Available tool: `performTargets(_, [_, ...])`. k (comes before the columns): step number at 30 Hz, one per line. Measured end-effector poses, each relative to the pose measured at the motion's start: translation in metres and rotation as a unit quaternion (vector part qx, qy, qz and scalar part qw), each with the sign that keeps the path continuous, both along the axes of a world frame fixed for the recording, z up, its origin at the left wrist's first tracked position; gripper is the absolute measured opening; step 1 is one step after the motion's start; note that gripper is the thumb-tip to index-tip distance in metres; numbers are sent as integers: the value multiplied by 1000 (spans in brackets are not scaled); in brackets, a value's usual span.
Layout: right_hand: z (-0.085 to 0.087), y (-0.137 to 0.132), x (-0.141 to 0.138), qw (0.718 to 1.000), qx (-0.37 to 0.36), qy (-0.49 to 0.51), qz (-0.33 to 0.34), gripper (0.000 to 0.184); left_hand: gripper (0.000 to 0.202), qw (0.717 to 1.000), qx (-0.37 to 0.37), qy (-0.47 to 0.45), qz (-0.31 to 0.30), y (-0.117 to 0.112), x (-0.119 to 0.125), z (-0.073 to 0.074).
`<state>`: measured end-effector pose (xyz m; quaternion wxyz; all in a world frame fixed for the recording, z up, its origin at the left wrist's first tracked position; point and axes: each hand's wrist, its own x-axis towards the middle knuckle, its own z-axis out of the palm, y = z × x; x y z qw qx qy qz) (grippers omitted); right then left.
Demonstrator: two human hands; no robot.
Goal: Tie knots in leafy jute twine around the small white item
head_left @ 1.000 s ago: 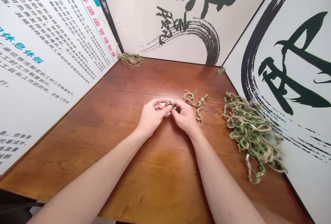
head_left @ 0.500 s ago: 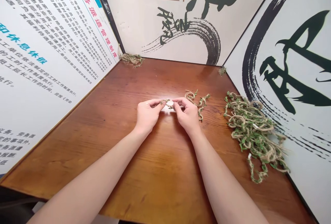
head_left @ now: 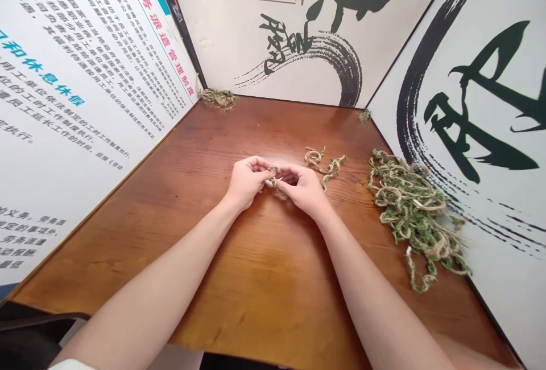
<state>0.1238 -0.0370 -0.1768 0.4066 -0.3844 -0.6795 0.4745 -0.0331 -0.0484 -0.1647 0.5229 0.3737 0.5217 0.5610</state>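
Observation:
Between my two hands is a piece of twine with green leaves (head_left: 274, 172), partly hidden by the fingers. My left hand (head_left: 248, 182) pinches it between thumb and fingertips. My right hand (head_left: 303, 188) is closed on the same twine, its thumb tip beside the left fingertips. A loose length of leafy twine (head_left: 330, 166) lies curled on the wooden table just behind and right of my right hand; whether it joins the held piece is hidden.
A tangled heap of leafy twine (head_left: 416, 210) lies along the right wall panel. A smaller bundle (head_left: 218, 98) sits in the back left corner, and a small tuft (head_left: 365, 115) at the back right. Printed panels enclose the wooden table (head_left: 239, 301) on three sides.
My hands have come closer together, with fingertips now nearly meeting around the twine. The right hand has shifted left. The view has tilted slightly.

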Motion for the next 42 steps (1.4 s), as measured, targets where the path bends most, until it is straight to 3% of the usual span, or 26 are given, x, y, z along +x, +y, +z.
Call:
performTargets(3, [5,0,4,1000,16,-16,7,27,37,1000,-11,0,-20,0,-1,1])
performTargets(8, [3,-3,7,998,32,12,-53,19,30,998,-7,25,-60,-1,0,2])
performTargets(13, [2,-6,5,999,-5,8,-31,21,22,995,5,-8,-101,-3,-3,5])
performTargets(20, [1,-4,5,997,-6,23,-68,22,36,988,68,35,-137,-7,-3,4])
performTargets(25, [-2,-1,4,996,-19,44,-72,21,30,991,49,61,-107,-5,2,1])
performTargets(28, [-1,-2,6,996,28,37,-73,21,26,995,33,61,-78,-3,3,2])
performTargets(32, [0,-5,10,990,112,45,-78,11,33,996,19,29,-83,-2,2,3])
performTargets(36, [-4,-4,9,989,116,38,-82,11,40,996,5,5,-86,0,0,2])
performTargets(42, [-7,-1,6,994,75,73,-35,37,41,997,-5,-5,-80,1,2,3])
